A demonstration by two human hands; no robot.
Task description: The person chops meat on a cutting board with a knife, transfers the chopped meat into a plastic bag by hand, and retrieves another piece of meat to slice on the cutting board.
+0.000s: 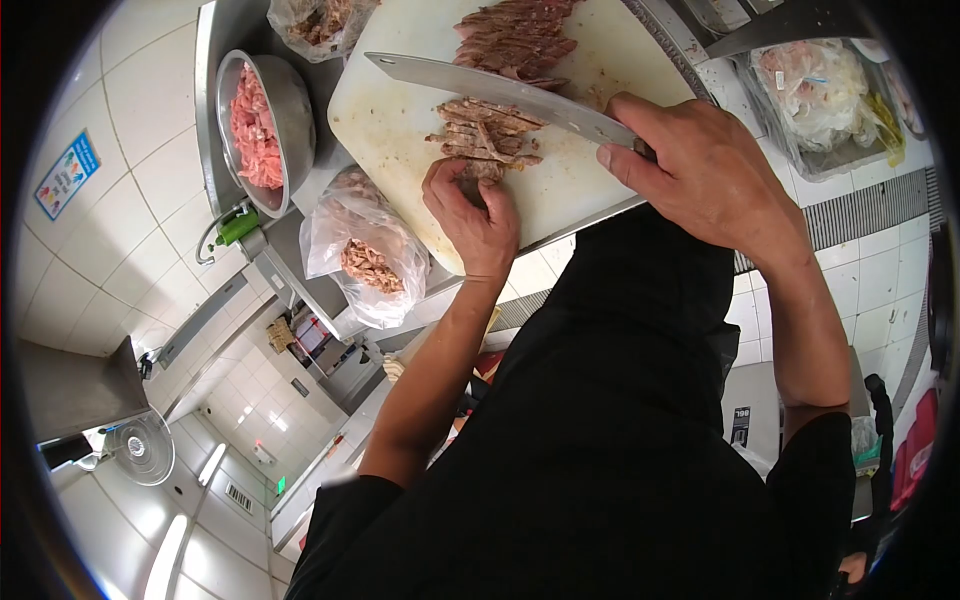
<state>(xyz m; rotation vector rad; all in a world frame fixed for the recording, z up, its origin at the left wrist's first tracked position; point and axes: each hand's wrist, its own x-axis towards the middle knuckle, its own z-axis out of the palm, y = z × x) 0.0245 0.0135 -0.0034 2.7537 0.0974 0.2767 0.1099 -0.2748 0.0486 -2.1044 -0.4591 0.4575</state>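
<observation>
I see right hand (pixel 705 170) closed around knife (pixel 505 92), blade over board (pixel 585 185). Left hand (pixel 470 222), curled, holds near end of sliced meat (pixel 488 128). Meat lies on board, between knife and left hand.

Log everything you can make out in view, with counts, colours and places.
Knife: one, silver-grey, above the cutting board
Cutting board: one, whitish, on the counter
Sliced meat: two piles, brown, on the board
Metal bowl: one, silver, left of the board
Raw meat: one heap, pink, in the bowl
Bags of meat: two, clear, left of the board
Tray: one, grey, right, holding bagged contents
Poster: one, blue-white, left wall
Fan: one, pale, lower left
Small background items: too unclear to count
Left grip: one, bare, at the nearer pile
Right grip: one, bare, on the knife handle
</observation>
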